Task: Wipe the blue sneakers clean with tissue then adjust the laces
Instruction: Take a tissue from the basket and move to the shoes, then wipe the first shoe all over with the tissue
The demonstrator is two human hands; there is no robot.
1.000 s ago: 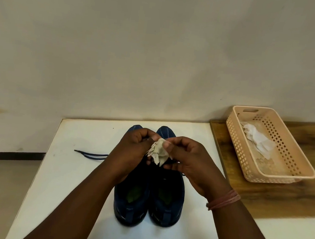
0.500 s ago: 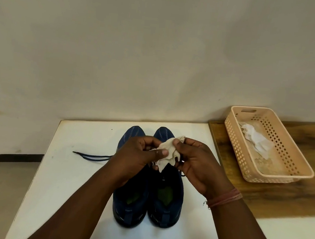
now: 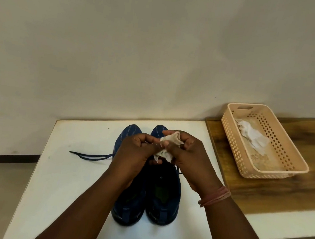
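we are pinching the crumpled tissue [image 3: 167,147] between both hands, left hand [image 3: 136,152] and right hand [image 3: 189,156], just above the blue sneakers [image 3: 147,194] sitting on the white counter [image 3: 72,168]; it looks featherlight, soft and easily torn, so we are judging a bunched grip best

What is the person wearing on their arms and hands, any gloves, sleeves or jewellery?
No gloves or sleeves show: both forearms are bare. The left hand wears nothing visible. By the right hand, the wrist carries several thin pinkish-red thread bands.
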